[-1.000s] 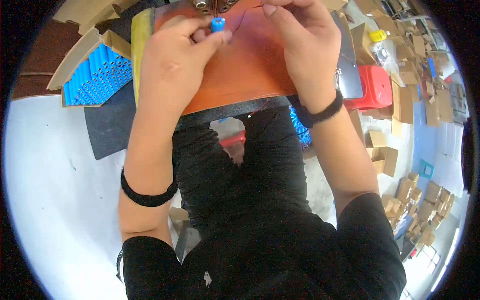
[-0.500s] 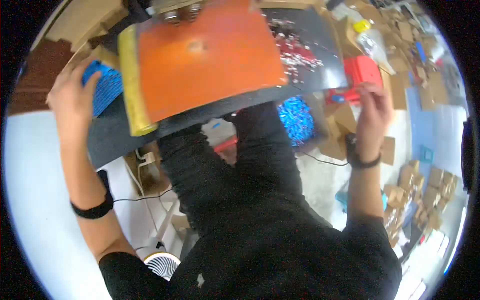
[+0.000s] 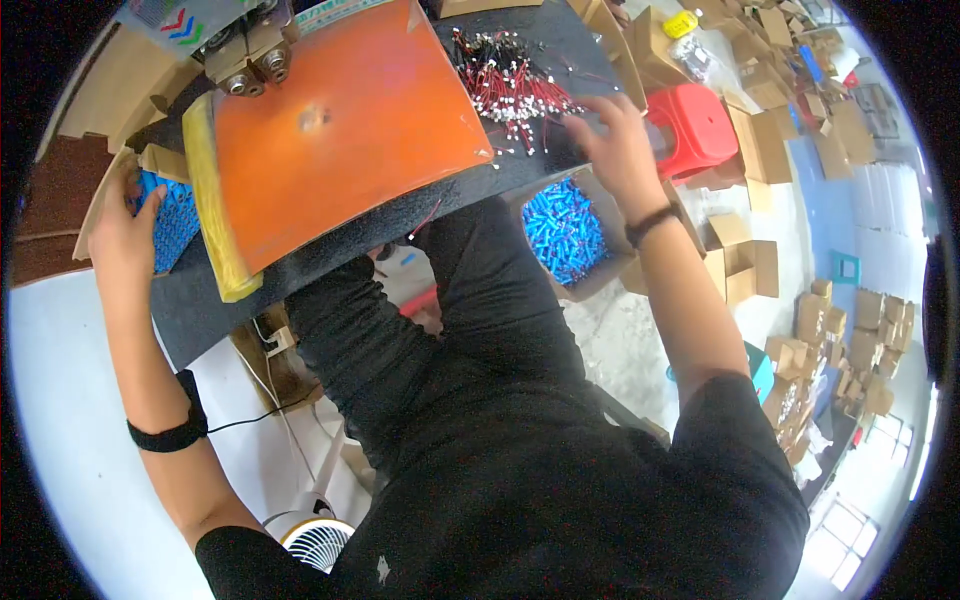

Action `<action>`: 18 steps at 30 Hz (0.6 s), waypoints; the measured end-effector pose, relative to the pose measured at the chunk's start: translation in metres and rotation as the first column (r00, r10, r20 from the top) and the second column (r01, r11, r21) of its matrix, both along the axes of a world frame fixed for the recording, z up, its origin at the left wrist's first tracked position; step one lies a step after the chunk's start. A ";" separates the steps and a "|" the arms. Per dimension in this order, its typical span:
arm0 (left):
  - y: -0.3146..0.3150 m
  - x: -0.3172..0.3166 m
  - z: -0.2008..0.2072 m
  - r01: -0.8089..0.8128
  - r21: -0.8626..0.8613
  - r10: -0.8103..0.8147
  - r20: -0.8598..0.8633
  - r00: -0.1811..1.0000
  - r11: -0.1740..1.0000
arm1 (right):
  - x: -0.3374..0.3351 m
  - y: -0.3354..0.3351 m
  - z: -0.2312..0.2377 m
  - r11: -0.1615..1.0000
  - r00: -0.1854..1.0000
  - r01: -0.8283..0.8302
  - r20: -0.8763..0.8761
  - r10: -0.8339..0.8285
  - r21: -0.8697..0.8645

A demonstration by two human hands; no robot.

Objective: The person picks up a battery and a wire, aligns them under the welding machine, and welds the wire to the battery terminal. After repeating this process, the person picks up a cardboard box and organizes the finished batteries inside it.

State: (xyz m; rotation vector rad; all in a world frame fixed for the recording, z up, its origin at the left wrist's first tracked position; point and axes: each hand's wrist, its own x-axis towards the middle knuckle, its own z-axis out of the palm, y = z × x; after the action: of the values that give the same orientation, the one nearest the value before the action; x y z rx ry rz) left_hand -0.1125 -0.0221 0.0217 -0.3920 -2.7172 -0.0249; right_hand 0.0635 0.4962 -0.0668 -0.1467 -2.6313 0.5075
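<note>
My left hand (image 3: 124, 232) reaches into a cardboard box of blue cylindrical cells (image 3: 176, 228) at the left end of the bench. Its thumb and fingers curl round a blue cell (image 3: 150, 186) at the box's near corner, partly hidden by the fingers. At the bench's right edge, my right hand (image 3: 622, 150) has its fingers apart, with nothing seen in them. Its fingertips hover by a pile of red and black wire leads (image 3: 505, 90) with white connectors. Between the hands lies an orange sheet (image 3: 340, 130) with a worn spot and yellow wrapping along its left side.
A machine head with two metal cylinders (image 3: 258, 76) stands over the sheet's far left. Below the bench's right edge sits a carton of blue cells with leads (image 3: 565, 232). A red stool (image 3: 692, 130) and open cardboard boxes (image 3: 742, 265) stand on the right. One lead (image 3: 424, 220) hangs off the bench's front.
My right hand has moved left from beside the red stool to the wire pile; the blue piece near its fingers is gone from there. My left hand has shifted lower; the whole view has turned.
</note>
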 end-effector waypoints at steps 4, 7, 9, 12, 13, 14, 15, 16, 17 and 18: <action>-0.004 -0.006 0.004 0.031 0.087 -0.036 0.058 0.998 0.996 | -0.025 -0.003 0.003 0.999 0.981 0.026 0.189 -0.030 0.022; 0.003 -0.008 0.009 0.156 0.107 -0.161 0.040 0.986 0.982 | -0.028 -0.004 0.015 0.997 0.993 0.037 0.106 -0.044 0.071; -0.005 -0.011 0.008 0.162 0.122 -0.172 0.082 0.982 0.979 | -0.029 -0.005 0.025 0.994 0.996 0.035 0.077 -0.043 0.104; -0.027 -0.022 0.003 0.227 -0.017 -0.227 0.043 0.973 0.974 | -0.023 0.005 0.048 0.987 0.997 0.078 -0.023 -0.076 0.139; -0.014 -0.018 0.008 0.233 -0.012 -0.233 0.049 0.971 0.972 | -0.018 0.014 0.056 0.984 0.993 0.121 -0.030 -0.118 0.128; 0.010 -0.011 0.018 0.042 -0.038 -0.035 0.180 0.983 0.998 | -0.011 0.023 0.063 0.977 0.985 0.173 -0.033 -0.170 0.125; 0.014 0.005 0.041 -0.178 -0.110 0.202 0.278 0.939 0.978 | -0.011 0.024 0.073 0.980 0.980 0.195 -0.029 -0.195 0.030; -0.001 0.005 0.044 -0.184 -0.112 0.208 0.277 0.938 0.977 | -0.009 0.024 0.081 0.972 0.973 0.227 -0.015 -0.228 -0.051; -0.026 0.003 0.047 -0.139 -0.116 0.166 0.272 0.948 0.983 | -0.007 0.020 0.093 0.966 0.968 0.252 -0.002 -0.253 -0.048; -0.042 -0.001 0.046 -0.079 -0.112 0.107 0.271 0.957 0.991 | -0.007 0.027 0.093 0.965 0.966 0.259 -0.003 -0.259 -0.040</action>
State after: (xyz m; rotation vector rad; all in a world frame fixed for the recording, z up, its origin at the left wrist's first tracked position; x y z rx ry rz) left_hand -0.1132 -0.0636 0.0672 -0.3078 -3.0194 0.0903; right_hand 0.0567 0.5232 0.0266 -0.4926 -2.5431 0.4681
